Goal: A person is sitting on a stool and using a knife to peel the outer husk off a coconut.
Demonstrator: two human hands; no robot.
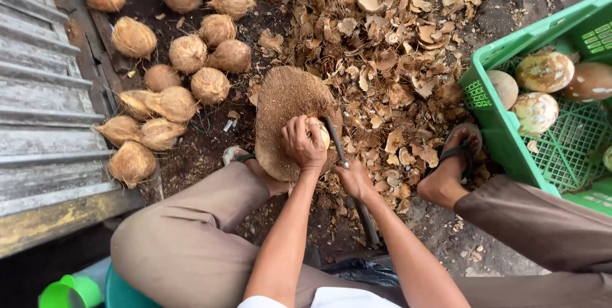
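Observation:
My left hand (pixel 304 144) grips a pale, partly peeled coconut (pixel 320 132) and presses it onto a round wooden chopping block (pixel 285 101) on the ground. My right hand (pixel 354 179) holds a dark-bladed knife (pixel 334 137) whose blade reaches up beside the coconut; its handle runs back toward me under my forearm. My knees in brown trousers spread to either side, with sandalled feet flanking the block.
A heap of brown husked coconuts (pixel 185 53) lies at the left. Broken shell pieces (pixel 395 46) cover the ground behind and right of the block. A green plastic crate (pixel 503 123) at right holds peeled coconuts (pixel 544 72). Grey wooden boards (pixel 38 104) at far left.

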